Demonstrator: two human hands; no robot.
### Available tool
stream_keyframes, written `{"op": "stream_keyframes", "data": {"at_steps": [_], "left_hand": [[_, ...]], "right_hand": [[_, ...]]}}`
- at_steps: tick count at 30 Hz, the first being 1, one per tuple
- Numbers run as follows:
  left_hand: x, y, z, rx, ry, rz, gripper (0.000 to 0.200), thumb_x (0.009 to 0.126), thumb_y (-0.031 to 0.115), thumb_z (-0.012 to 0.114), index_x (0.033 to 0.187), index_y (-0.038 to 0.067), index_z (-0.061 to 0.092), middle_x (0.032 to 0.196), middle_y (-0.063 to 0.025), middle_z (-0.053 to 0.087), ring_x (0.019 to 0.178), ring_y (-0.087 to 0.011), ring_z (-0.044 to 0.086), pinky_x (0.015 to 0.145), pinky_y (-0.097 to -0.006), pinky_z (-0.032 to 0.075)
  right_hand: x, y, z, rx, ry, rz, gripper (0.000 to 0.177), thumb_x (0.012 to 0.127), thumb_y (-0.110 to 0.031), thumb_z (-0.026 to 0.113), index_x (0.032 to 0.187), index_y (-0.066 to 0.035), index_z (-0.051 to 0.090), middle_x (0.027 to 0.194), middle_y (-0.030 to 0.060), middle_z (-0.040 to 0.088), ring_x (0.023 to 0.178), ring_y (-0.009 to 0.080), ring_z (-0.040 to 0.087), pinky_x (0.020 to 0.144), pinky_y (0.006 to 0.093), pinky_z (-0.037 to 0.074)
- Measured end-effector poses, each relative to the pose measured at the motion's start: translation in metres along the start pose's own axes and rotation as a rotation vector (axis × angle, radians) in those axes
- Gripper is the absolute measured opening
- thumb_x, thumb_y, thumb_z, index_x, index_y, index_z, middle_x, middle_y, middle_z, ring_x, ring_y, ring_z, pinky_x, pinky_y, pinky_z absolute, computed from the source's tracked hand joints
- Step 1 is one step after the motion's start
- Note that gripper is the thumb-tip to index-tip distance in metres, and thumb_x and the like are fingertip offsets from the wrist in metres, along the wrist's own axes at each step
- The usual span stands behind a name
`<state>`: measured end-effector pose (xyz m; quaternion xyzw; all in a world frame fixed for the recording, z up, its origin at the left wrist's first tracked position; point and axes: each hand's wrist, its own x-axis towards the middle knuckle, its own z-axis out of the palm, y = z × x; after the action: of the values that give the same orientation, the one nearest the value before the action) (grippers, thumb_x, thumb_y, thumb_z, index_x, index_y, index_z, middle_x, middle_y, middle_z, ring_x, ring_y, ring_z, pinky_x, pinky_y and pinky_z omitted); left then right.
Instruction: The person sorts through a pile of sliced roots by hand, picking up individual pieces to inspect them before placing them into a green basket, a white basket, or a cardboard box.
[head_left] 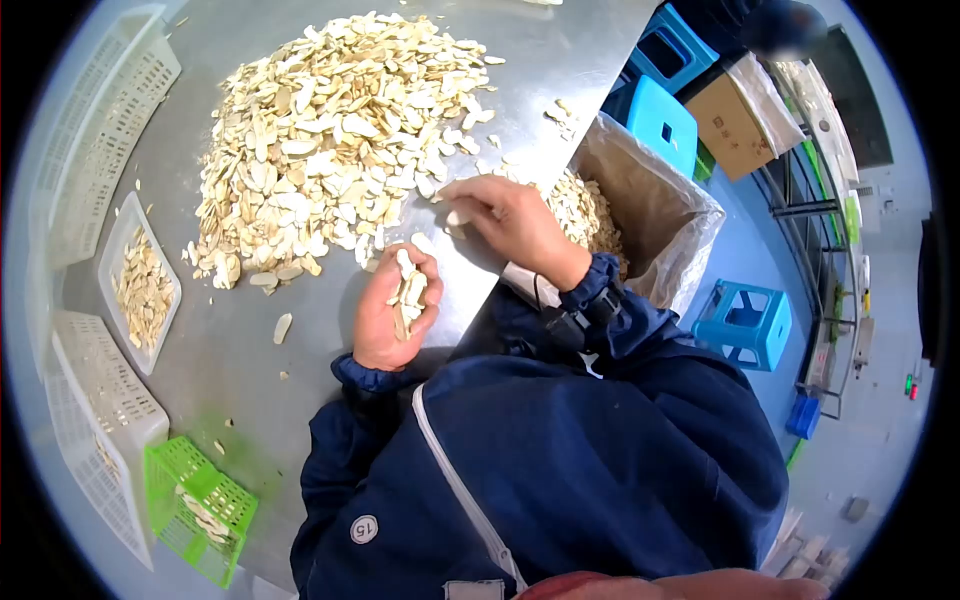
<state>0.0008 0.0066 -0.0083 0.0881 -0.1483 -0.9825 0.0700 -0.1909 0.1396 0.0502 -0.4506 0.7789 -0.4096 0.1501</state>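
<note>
A large heap of pale dried slices [330, 140] lies on the steel table, to the left of and beyond my hands. My left hand [385, 315] is palm up with its fingers curled around several of these slices [408, 290]. To its upper right, my right hand [515, 225] is bent over the table at the heap's edge. A pale slice [457, 217] shows at its thumb and fingertips, and its index finger reaches toward a loose slice [425, 187]. Another slice [421, 243] is on the table between the hands.
A white tray [172, 310] of smaller pieces stands at left, between white perforated baskets [120, 130]. A green basket [165, 470] holds some slices. Right of the table edge is a lined box [690, 225] with slices. Blue stools [755, 325] and a carton [735, 120] stand beyond.
</note>
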Motion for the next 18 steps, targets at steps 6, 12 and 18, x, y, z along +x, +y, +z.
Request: {"op": "stream_keyframes", "data": {"at_steps": [6,12,18], "left_hand": [[0.001,0.001,0.009,0.009,0.051,-0.012,0.034,0.116,0.033,0.043,0.125,0.005,0.06,0.111,-0.0113,0.064,0.086,-0.0201,0.064,0.045,-0.0237,0.048],[0.002,0.002,0.016,-0.016,0.094,-0.032,0.039,0.116,0.038,0.041,0.128,0.006,0.06,0.113,-0.0127,0.066,0.089,-0.0207,0.066,0.045,-0.0245,0.049],[0.0,-0.002,0.001,-0.036,0.016,-0.018,0.042,0.116,0.041,0.042,0.13,0.005,0.059,0.111,-0.0125,0.067,0.087,-0.0198,0.067,0.047,-0.0233,0.046]], "right_hand": [[0.001,-0.013,-0.014,0.394,-0.015,0.114,0.026,0.107,-0.008,0.065,0.13,0.001,0.07,0.117,0.0081,0.077,0.108,0.0133,0.072,0.093,0.0293,0.058],[0.032,-0.006,0.005,-0.119,0.033,-0.362,0.039,0.091,-0.019,0.078,0.13,-0.016,0.073,0.137,0.0118,0.068,0.122,0.0361,0.067,0.105,0.0456,0.055],[0.025,0.025,-0.01,-0.45,0.057,-0.427,0.021,0.09,-0.015,0.077,0.11,-0.011,0.079,0.129,0.0096,0.073,0.12,0.034,0.068,0.104,0.0455,0.054]]}}
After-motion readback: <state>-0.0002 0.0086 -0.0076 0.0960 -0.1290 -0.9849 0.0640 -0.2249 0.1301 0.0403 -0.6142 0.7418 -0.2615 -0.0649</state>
